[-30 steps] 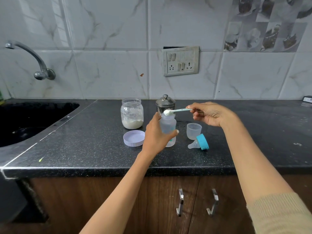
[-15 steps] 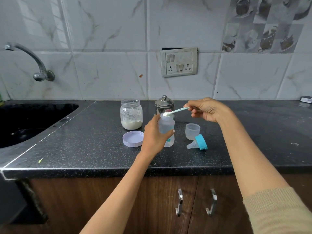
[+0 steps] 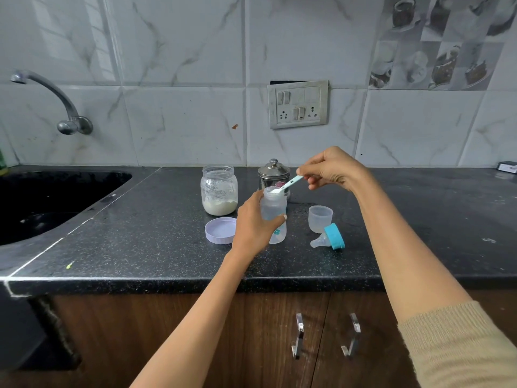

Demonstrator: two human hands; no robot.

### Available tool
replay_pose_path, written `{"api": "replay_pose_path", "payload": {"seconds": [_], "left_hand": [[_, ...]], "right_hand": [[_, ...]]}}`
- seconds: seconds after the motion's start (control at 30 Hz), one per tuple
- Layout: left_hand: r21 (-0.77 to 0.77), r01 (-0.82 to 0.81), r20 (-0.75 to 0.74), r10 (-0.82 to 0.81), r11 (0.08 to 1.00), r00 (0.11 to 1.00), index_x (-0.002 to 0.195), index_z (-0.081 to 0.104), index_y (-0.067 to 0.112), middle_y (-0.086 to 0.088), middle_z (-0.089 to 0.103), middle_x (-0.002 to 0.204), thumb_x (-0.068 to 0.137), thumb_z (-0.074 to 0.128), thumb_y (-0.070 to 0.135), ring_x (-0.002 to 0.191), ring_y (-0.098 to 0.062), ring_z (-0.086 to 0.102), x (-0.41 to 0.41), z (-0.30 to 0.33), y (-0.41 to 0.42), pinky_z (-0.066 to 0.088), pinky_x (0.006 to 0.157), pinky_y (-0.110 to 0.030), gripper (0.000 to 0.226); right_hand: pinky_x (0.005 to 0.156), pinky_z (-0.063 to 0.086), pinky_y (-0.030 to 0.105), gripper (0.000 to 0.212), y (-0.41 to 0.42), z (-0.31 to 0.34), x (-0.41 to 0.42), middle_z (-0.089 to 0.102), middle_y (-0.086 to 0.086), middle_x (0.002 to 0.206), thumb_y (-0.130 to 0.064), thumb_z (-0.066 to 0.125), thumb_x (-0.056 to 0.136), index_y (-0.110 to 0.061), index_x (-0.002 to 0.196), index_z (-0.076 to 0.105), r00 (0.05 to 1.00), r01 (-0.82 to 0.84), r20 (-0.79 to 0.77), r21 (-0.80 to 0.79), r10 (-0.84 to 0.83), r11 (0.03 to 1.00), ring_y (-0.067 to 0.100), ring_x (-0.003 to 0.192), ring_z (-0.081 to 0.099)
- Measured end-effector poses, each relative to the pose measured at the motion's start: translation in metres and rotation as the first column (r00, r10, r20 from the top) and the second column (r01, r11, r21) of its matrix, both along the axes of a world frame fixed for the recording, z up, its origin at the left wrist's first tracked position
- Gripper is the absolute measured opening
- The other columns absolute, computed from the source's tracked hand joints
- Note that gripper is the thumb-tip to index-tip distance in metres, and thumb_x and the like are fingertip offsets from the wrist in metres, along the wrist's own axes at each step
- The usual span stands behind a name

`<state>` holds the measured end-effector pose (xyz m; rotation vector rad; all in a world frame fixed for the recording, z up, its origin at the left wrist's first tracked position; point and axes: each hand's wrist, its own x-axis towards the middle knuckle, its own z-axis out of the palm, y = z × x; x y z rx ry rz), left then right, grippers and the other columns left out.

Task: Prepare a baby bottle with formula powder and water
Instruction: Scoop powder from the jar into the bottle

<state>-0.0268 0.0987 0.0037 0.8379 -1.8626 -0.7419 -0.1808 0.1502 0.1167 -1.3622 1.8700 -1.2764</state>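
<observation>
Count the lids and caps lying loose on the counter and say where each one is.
2. The lilac jar lid lies flat left of the baby bottle; the clear cap stands right of it. The steel canister keeps its lid on.

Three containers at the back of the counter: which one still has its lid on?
The steel canister, capped by a knobbed lid. The glass powder jar is open, its lilac lid lying flat on the counter, and the baby bottle is open too.

Tap (image 3: 50, 99) over sink (image 3: 56, 197); socket panel (image 3: 298, 105).
</observation>
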Motion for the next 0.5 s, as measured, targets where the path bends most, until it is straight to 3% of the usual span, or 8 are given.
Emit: {"api": "replay_pose_path", "payload": {"seconds": [0.17, 0.37, 0.5], "left_hand": [[-0.001, 0.008, 0.018, -0.008, 1.0, 1.0, 0.119, 0.052, 0.011, -0.003, 0.062, 0.11, 0.075, 0.075, 0.022, 0.099, -0.021, 0.056, 0.0, 0.001, -0.001, 0.048, 0.083, -0.035, 0.051], [0.004, 0.008, 0.019, -0.008, 1.0, 1.0, 0.117, 0.053, 0.009, -0.004, 0.062, 0.106, 0.075, 0.075, 0.022, 0.096, -0.022, 0.056, -0.001, 0.002, -0.003, 0.045, 0.077, -0.031, 0.049], [0.007, 0.016, 0.02, -0.016, 1.0, 1.0, 0.114, 0.054, 0.009, -0.004, 0.062, 0.105, 0.074, 0.076, 0.02, 0.096, -0.023, 0.056, 0.0, 0.004, -0.004, 0.047, 0.08, -0.034, 0.047]], "right_hand": [[0.05, 0.056, 0.019, 0.02, 0.0, 0.008, 0.004, 0.059, 0.011, 0.067, -0.004, 0.067, 0.083, 0.009, 0.098, 0.067, 0.983, -0.008, -0.184, -0.015, 0.005, 1.0, 0.011, 0.051, 0.053], [0.051, 0.056, 0.023, 0.016, -0.012, 0.026, 0.013, 0.058, 0.01, 0.06, -0.001, 0.067, 0.083, 0.01, 0.095, 0.067, 0.95, 0.017, -0.313, 0.08, 0.009, 0.997, 0.007, 0.039, 0.053], [0.045, 0.052, 0.016, 0.016, -0.015, 0.04, 0.022, 0.061, 0.008, 0.061, -0.005, 0.067, 0.084, 0.007, 0.094, 0.068, 0.88, -0.046, -0.465, 0.121, 0.098, 0.992, 0.005, 0.041, 0.056]]}}
